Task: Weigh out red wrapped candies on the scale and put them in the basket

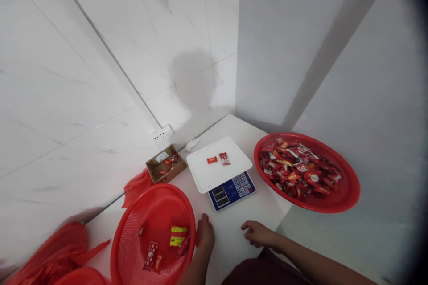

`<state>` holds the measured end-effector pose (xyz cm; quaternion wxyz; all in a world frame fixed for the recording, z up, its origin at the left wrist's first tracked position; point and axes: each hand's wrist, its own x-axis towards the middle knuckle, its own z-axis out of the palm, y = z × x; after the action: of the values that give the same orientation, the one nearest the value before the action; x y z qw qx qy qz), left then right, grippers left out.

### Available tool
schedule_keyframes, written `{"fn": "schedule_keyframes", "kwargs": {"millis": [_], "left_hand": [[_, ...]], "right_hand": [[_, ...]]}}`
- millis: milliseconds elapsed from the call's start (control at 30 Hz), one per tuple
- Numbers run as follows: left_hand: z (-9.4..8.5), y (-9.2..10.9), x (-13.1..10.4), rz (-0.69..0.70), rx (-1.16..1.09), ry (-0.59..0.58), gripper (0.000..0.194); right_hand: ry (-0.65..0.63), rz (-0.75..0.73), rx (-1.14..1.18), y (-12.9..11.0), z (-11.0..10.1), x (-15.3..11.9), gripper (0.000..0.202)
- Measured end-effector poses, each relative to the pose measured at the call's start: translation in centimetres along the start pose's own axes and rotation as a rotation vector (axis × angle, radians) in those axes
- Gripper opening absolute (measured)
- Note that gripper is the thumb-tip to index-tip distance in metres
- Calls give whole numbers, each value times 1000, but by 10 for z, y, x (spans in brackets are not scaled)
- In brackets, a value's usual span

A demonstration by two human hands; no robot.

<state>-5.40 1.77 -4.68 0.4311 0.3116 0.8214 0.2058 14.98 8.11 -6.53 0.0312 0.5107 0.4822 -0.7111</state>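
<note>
1. Candies lie on the white pan (200, 171) of the digital scale (232, 191): one orange-red piece (211, 160) and, just beside it, one red-and-white piece (224, 158).
2. The left hand (204, 234) is just beside the red basket (163, 207); its fingers are partly hidden, so I cannot tell if it grasps something.
3. The right hand (257, 233) is near the table (229, 231) edge, released, with fingers loosely bent.
4. Inside the basket are several wrapped sweets (151, 255).
5. At right, the red basin (351, 189) carries a large candy pile (301, 169).

White socket strip (162, 135) against marbled wall (100, 111)
</note>
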Motion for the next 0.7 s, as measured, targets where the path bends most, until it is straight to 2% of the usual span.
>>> {"fn": "schedule_keyframes", "kwargs": {"millis": [100,200,267,367,433,500,600,700], "left_hand": [[12,4,-19,82,-48,-74,16],[25,17,-40,202,-114,-164,17],[28,28,-50,257,-203,-200,23],[23,42,-57,248,-344,-205,41],[16,50,-59,189,-405,-194,53],[6,58,-60,102,-527,-178,56],[-8,68,-62,-90,-931,-211,39],[-18,72,-62,-310,-1269,-276,22]], "right_hand": [[-63,-15,93,-12,7,-2,35],[-154,-75,206,-30,17,-6,42],[-205,-131,253,-43,21,-7,41],[-224,-199,287,-61,20,-7,40],[-174,-242,312,-74,15,-4,42],[-82,-305,348,-91,8,0,42],[71,-437,382,-121,-9,7,43],[239,-545,325,-146,-42,11,52]]}}
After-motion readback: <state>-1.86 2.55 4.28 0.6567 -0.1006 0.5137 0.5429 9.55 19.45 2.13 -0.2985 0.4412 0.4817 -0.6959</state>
